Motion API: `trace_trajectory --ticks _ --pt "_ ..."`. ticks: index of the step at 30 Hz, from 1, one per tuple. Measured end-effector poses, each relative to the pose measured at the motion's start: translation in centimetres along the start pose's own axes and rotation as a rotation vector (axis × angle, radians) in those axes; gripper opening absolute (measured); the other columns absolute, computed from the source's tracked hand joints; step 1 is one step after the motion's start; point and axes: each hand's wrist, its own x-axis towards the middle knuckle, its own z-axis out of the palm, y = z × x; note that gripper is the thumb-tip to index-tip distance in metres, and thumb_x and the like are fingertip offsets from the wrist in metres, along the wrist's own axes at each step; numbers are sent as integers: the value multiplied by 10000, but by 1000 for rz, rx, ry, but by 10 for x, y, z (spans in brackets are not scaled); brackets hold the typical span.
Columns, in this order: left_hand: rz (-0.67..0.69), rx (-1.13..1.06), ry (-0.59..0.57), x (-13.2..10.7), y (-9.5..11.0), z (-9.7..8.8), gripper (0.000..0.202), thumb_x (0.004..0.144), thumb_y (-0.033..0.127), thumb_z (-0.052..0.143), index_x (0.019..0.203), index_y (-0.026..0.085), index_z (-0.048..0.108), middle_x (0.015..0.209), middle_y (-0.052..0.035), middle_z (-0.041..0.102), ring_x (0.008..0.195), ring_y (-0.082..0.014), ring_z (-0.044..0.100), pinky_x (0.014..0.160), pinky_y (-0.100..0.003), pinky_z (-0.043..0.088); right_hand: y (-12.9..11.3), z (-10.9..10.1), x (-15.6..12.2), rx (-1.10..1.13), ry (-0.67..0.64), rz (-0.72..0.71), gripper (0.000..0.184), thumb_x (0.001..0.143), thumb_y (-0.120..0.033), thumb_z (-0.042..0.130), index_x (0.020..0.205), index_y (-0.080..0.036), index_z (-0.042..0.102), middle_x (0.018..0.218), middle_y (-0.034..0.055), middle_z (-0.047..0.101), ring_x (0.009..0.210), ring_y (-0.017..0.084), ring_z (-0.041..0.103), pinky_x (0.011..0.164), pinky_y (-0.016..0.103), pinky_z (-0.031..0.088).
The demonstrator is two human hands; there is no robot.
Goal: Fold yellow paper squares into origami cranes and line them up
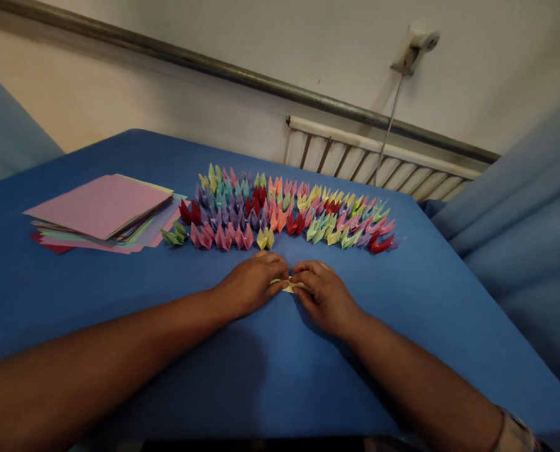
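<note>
My left hand [254, 282] and my right hand [324, 294] meet on the blue table [261, 376], fingers curled and pressed onto a small pale yellow folded paper [289, 287] between them. Most of the paper is hidden under my fingertips. Just beyond my hands stand several rows of small folded paper pieces [289, 210] in pink, purple, red, green, yellow and orange.
A stack of flat coloured paper sheets [103, 210], pink on top, lies at the table's left. Behind the table are a white radiator [378, 160], a wall pipe and a cable from a wall socket [412, 50]. Blue fabric [520, 220] hangs at the right.
</note>
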Motion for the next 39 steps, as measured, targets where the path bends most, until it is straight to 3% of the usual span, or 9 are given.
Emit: trace_trajectory --ticks 3,9,17,22,29,39 --pt "-3 -2 -6 1 2 -1 145 920 260 552 963 180 666 987 -57 639 972 -211 572 906 -367 435 -6 -3 -1 -74 -78 -42 202 920 -245 580 1111 -193 623 1093 79 644 1007 216 577 879 381 454" --pt "7 6 -25 2 2 -4 129 913 215 559 943 173 678 985 -54 649 954 -203 580 889 -351 440 -6 -2 1 -145 -119 -85 175 967 -206 491 1012 -159 654 1011 80 676 942 194 600 852 331 484" --pt "121 3 -23 -2 -7 -6 180 945 239 527 1012 189 686 1044 -46 666 974 -186 590 919 -335 428 -8 1 1 -248 -104 -65 174 963 -173 484 932 -153 655 961 86 668 892 198 594 835 334 486" --pt "160 -24 -41 -3 -7 -9 218 941 342 546 1019 205 697 1037 -46 671 969 -188 597 917 -341 430 -7 3 1 -260 -102 -22 189 974 -174 448 938 -166 633 925 77 656 868 203 580 823 340 473" --pt "125 -28 -30 -1 -5 -7 229 965 284 482 997 206 695 1012 -43 667 968 -182 592 930 -333 419 -6 4 2 -252 -86 44 185 977 -184 429 923 -162 604 907 79 635 862 212 559 809 340 457" --pt "103 -26 -46 -5 0 -11 182 907 289 579 1034 224 691 1052 -42 656 1006 -204 581 943 -360 413 -7 5 0 -265 -91 41 150 969 -193 452 931 -164 595 935 90 632 881 228 553 793 349 453"
